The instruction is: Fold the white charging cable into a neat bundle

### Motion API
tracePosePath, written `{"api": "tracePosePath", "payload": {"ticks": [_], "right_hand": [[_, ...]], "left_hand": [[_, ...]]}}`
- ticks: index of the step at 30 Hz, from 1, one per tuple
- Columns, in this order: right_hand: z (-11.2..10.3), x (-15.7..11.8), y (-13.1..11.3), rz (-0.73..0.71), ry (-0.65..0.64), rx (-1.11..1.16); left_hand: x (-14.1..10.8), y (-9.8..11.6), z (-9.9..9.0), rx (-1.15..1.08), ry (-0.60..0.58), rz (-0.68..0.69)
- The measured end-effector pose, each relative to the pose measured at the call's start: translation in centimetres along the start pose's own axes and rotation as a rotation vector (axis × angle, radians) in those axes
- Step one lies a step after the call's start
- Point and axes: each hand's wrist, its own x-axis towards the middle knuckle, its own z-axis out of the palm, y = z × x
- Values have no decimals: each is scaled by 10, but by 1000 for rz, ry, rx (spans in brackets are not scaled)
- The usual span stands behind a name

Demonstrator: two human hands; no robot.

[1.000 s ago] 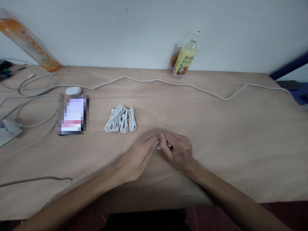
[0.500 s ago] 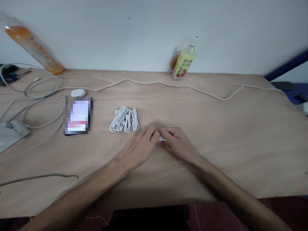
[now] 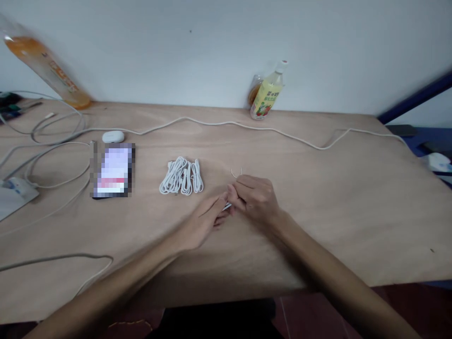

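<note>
My left hand [image 3: 206,219] is closed around a white cable [image 3: 227,206], of which only a short stretch shows between the two hands. My right hand [image 3: 257,200] presses against it from the other side with its fingers curled in, gripping the same cable; most of the cable is covered by my fingers. Just beyond the right hand's knuckles lies a thin white twist tie [image 3: 236,173], bent into a U and partly hidden. To the left of the hands rests a group of coiled white cables [image 3: 181,176], several bundles side by side.
A phone [image 3: 115,170] with a blurred screen and a white earbud case [image 3: 113,137] lie at the left, near loose cords [image 3: 58,141]. One long white cord [image 3: 229,123] crosses the back of the wooden table. An orange drink bottle [image 3: 52,70] and a yellow bottle [image 3: 267,96] stand by the wall.
My right hand has turned over and curled its fingers, now partly covering the twist tie. My left hand has rolled and shifted slightly left and down, still on the cable.
</note>
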Motion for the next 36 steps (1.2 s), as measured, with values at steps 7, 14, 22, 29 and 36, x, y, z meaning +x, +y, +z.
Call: {"api": "tracePosePath", "payload": {"ticks": [7, 14, 22, 29, 36], "right_hand": [[-1, -8, 4, -139, 34, 3], [-1, -13, 7, -197, 46, -68], [8, -19, 13, 10, -105, 76], [12, -23, 5, 202, -145, 192], [7, -21, -3, 512, -284, 448]], "left_hand": [[3, 10, -12, -220, -292, -202], [1, 10, -7, -211, -291, -243], [-2, 4, -1, 169, -75, 21], [-3, 5, 1, 514, 14, 248], [-2, 1, -1, 717, 48, 350]]}}
